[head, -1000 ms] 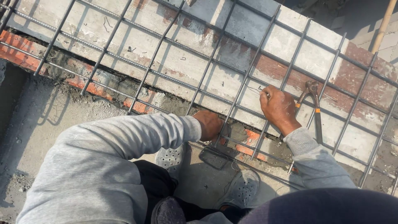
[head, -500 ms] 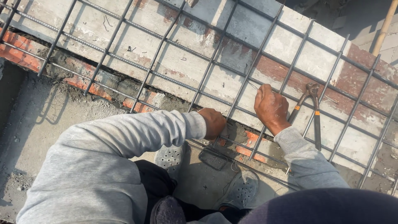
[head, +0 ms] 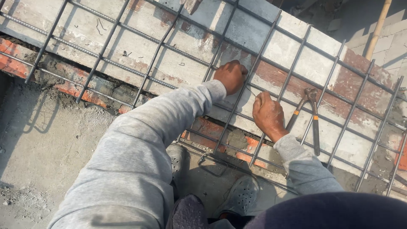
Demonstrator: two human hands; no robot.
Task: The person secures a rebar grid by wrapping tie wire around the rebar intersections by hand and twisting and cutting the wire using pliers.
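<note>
Rebar mesh is laid in a grid over a pale concrete slab with red brick showing along its near edge, and both hands are at one crossing near the middle of it. The left hand is curled over the bars with its fingers bunched together; what they grip cannot be told. The right hand is closed with its fingertips pinched, seemingly on a thin tie wire — too fine to be sure. The step in hand is judged to be the tying of this crossing. A pair of pincers with orange-marked handles is left lying on the mesh just beside the right hand — untouched. Twisting the wire tight would call for that tool. No packages, labels or signs are seen.
</note>
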